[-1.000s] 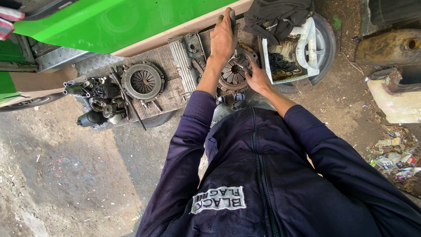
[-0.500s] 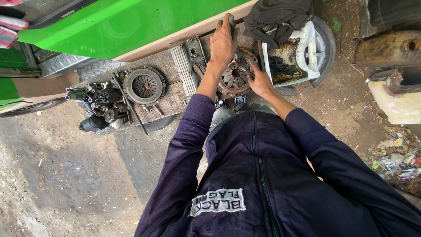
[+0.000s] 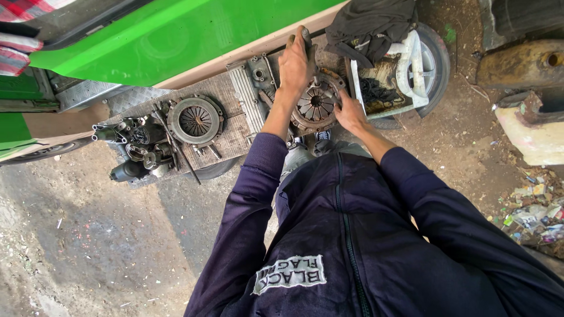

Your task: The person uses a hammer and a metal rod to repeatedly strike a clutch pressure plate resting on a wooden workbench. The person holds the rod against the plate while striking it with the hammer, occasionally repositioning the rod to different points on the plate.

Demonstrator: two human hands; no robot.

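A round, rusty clutch pressure plate [image 3: 317, 104] lies on a worn wooden board [image 3: 229, 126] in front of me. My left hand [image 3: 295, 63] reaches over the plate's far left rim, fingers stretched out and pressed against it. The near right rim is gripped by my right hand [image 3: 350, 111]. Both arms are in dark blue sleeves. My fingers hide part of the rim.
A second clutch cover [image 3: 195, 120] and a heap of dark metal parts [image 3: 136, 151] sit on the board's left. A finned metal cover [image 3: 249, 97] lies beside my left hand. Green vehicle bodywork [image 3: 176, 35] runs behind. A tyre [image 3: 435, 58] holds a white tray and a black cloth [image 3: 370, 23].
Both hands stay on the pressure plate, which has tilted and shifted only slightly. The view has drifted a little.
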